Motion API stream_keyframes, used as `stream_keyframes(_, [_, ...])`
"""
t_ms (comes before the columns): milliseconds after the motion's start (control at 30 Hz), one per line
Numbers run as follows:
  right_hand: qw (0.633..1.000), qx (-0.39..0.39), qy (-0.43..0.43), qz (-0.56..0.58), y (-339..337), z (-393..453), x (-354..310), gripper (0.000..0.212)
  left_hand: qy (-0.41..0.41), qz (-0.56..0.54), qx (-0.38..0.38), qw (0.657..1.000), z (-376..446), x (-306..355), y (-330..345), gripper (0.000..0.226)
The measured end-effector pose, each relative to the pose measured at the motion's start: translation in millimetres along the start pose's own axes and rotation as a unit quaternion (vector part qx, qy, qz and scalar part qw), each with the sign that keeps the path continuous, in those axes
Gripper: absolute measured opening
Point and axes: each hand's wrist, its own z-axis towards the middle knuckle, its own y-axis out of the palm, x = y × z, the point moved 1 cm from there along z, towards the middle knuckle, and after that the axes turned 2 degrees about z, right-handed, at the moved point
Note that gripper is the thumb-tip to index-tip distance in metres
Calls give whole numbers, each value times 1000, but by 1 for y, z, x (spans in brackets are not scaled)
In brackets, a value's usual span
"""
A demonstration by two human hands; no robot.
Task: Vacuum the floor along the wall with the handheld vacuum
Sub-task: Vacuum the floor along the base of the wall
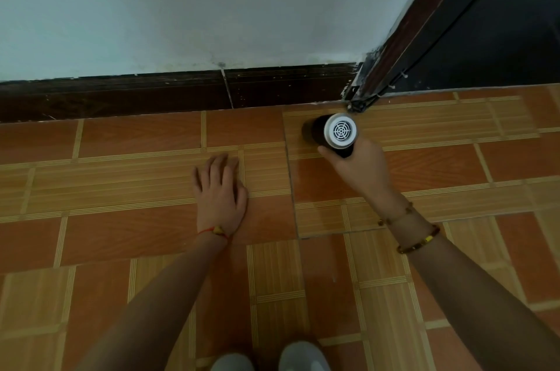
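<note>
Head view: right hand (362, 169) wraps its fingers round the lower handle of the black cylindrical handheld vacuum with a white round vented end cap (331, 134); grip fully closed on it, thumb showing on the left of the body. Vacuum's dark nose points away from the grip toward the dark brown baseboard (181, 94), sitting low over the orange wood-pattern tile floor (136, 176), near the foot of the brown door frame post (403, 37) just beyond the grip. Can't tell if the nose touches the floor. Left hand (219, 191) lies flat, fingers straight, palm down on the floor, well left of the grip, holding nothing. White wall (181, 6) above the baseboard. Beaded bracelets (418, 238) on the right wrist, red string bracelet (213, 231) on the left.
</note>
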Motion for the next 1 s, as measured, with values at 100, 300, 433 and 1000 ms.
stream_keyframes(100, [999, -32, -13, 14, -1, -16, -1, 60, 0, -3, -1, 1000, 0, 0, 0, 49])
stream_keyframes(300, [992, -120, -24, 43, -3, -45, -1, 69, 0, 0, -4, 1000, -1, 1, -1, 48])
stream_keyframes(433, [996, -80, -4, 34, -13, -52, 3, 66, 1, 2, -7, 1000, -2, 2, -2, 49])
stream_keyframes(1000, [948, -268, 95, 141, -14, -90, -25, 26, -44, -92, -96, 990, -18, 3, -38, 39])
